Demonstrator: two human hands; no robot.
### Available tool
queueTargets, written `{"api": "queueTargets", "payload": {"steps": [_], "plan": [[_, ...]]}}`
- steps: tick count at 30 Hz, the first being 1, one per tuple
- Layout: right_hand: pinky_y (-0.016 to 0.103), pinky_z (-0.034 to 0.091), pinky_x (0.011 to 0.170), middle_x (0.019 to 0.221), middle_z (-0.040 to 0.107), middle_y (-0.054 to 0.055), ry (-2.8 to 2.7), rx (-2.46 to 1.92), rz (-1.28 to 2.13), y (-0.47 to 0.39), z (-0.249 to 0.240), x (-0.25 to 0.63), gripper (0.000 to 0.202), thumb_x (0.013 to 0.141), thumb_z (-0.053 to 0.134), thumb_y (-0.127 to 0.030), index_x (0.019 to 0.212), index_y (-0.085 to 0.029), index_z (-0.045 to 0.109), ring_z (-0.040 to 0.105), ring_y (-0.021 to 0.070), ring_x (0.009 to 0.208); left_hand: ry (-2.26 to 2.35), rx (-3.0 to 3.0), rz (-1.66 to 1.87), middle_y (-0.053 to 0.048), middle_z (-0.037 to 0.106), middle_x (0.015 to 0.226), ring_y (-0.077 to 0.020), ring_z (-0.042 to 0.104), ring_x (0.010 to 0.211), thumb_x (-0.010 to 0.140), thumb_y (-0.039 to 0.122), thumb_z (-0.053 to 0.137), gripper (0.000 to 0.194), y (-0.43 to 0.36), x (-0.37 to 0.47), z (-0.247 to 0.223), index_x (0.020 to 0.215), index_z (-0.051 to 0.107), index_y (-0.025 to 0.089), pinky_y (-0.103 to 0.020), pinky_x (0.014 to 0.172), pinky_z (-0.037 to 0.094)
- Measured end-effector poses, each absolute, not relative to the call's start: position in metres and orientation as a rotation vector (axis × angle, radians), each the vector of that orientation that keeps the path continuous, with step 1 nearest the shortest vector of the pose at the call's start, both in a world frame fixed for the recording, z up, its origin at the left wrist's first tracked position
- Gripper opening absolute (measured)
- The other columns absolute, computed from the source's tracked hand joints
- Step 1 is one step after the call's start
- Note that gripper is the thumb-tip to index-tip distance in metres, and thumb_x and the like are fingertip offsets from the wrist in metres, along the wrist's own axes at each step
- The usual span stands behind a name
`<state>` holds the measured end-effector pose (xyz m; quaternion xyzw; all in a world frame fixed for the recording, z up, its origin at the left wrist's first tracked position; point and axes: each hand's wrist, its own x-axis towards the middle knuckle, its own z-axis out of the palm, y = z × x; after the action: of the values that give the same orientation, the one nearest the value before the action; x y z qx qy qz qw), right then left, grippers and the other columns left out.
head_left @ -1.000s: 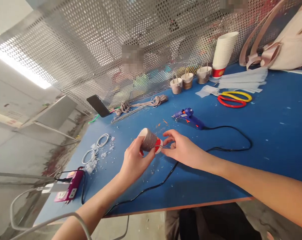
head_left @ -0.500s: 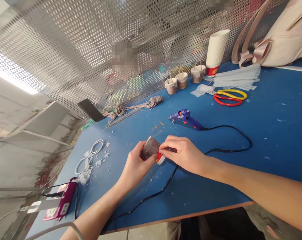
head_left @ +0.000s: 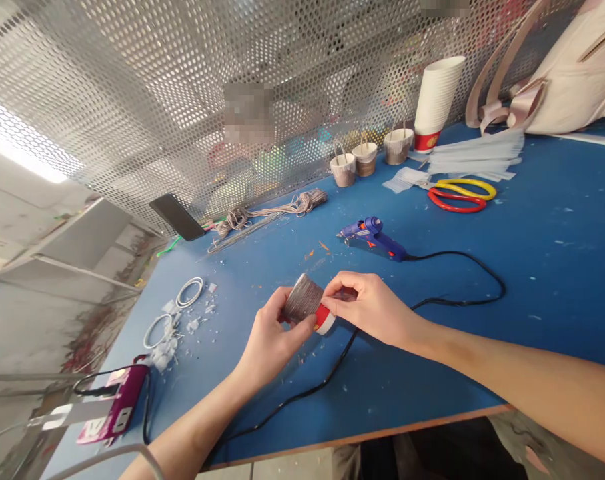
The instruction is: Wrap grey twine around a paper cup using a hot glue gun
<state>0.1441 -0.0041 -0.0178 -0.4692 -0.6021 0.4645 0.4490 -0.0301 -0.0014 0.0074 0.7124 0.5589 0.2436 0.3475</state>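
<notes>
A paper cup [head_left: 302, 300] lies tilted in my left hand [head_left: 271, 333], its fingers and thumb around the sides. Most of its wall is wound with grey-brown cord, while a red band and white rim show bare at the lower right. At the edge of the winding, my right hand [head_left: 369, 303] pinches the cord, with a dark bunch of it partly hidden under the palm. A blue hot glue gun [head_left: 372, 237] lies on the table just beyond, its black cable running behind my right wrist and out below the cup.
Scissors [head_left: 462, 193] with red and yellow handles lie by translucent strips [head_left: 477, 157]. Behind stand a stack of paper cups [head_left: 439, 100] and three cord-wrapped cups [head_left: 365, 160]. Cord bundles [head_left: 302, 203], a phone [head_left: 177, 217], white rings [head_left: 189, 292] and a purple power box [head_left: 122, 403] sit leftward.
The cup has turned slightly in my left hand, so more of the red band and white rim shows. My right fingers have shifted a little along the winding's edge.
</notes>
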Motion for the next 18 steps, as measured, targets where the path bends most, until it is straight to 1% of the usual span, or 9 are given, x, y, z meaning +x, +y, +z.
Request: {"api": "queueTargets", "payload": {"steps": [5,8,13,18], "plan": [[0.025,0.044,0.062,0.067,0.060,-0.001,-1.470,-1.160,1.169,-0.0060,-0.0184,0.1435,0.008,0.074,0.058,-0.020,0.067,-0.018,0.057,0.054,0.0121,0.064,1.442,1.848,0.655,0.004,0.052,0.067,-0.0098,0.046,0.061,0.071,0.024,0.058,0.013,-0.0045,-0.0264,0.0090,0.081,0.055,0.017,-0.022,0.058,0.042],[0.025,0.043,0.061,0.064,0.059,-0.002,-1.462,-1.167,1.177,-0.0063,-0.0165,0.1434,0.009,0.073,0.059,-0.021,0.065,-0.018,0.055,0.053,0.0120,0.063,1.474,1.850,0.700,0.004,0.051,0.064,-0.0093,0.044,0.059,0.071,0.026,0.058,0.012,-0.0066,-0.0253,0.0111,0.077,0.055,0.016,-0.021,0.055,0.040],[0.025,0.043,0.062,0.065,0.059,-0.002,-1.460,-1.161,1.204,-0.0068,-0.0146,0.1437,0.007,0.072,0.059,-0.019,0.066,-0.019,0.056,0.053,0.0119,0.064,1.518,1.870,0.767,0.005,0.046,0.062,-0.0092,0.042,0.057,0.070,0.028,0.058,0.013,-0.0072,-0.0246,0.0110,0.071,0.052,0.017,-0.021,0.055,0.038],[0.024,0.041,0.059,0.062,0.056,-0.003,-1.460,-1.154,1.205,-0.0068,-0.0142,0.1436,0.008,0.072,0.057,-0.018,0.064,-0.018,0.055,0.050,0.0113,0.061,1.530,1.918,0.791,0.005,0.044,0.060,-0.0085,0.040,0.055,0.069,0.027,0.057,0.012,-0.0066,-0.0253,0.0081,0.068,0.050,0.017,-0.021,0.052,0.036]]}}
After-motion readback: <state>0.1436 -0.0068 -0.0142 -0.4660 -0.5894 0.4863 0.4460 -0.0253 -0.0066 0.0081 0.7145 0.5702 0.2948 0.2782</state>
